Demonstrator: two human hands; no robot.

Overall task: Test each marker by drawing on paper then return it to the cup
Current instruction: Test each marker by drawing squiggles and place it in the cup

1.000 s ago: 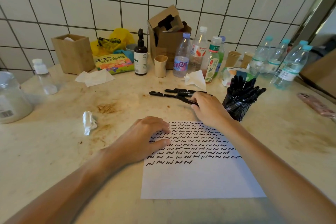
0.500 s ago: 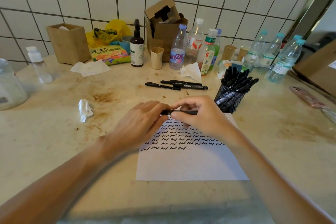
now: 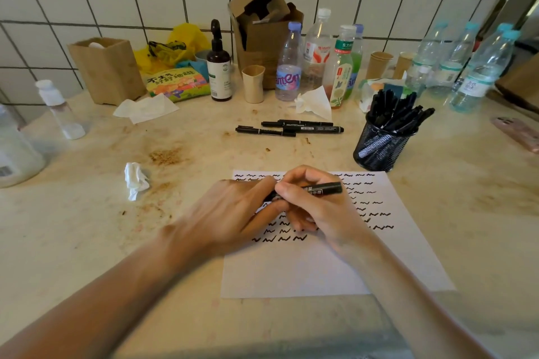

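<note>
A black marker (image 3: 322,189) lies level above the white paper (image 3: 320,268), held between both hands. My right hand (image 3: 315,207) grips its barrel, thumb on top. My left hand (image 3: 233,213) pinches the marker's left end, which its fingers hide. Rows of black squiggles cover the paper's upper half. A black mesh cup (image 3: 382,146) packed with several black markers stands to the paper's upper right. Three more markers (image 3: 288,128) lie loose on the counter beyond the paper.
A crumpled tissue (image 3: 135,181) lies left of the paper beside brown stains. Bottles (image 3: 318,52), paper cups, a cardboard box (image 3: 262,29), a snack packet and a wooden box (image 3: 108,68) line the tiled wall. A pink phone (image 3: 519,132) lies far right.
My right hand took a marker from the loose pile and brought it over the paper. My left hand lifted off the paper and now pinches the marker's left end.
</note>
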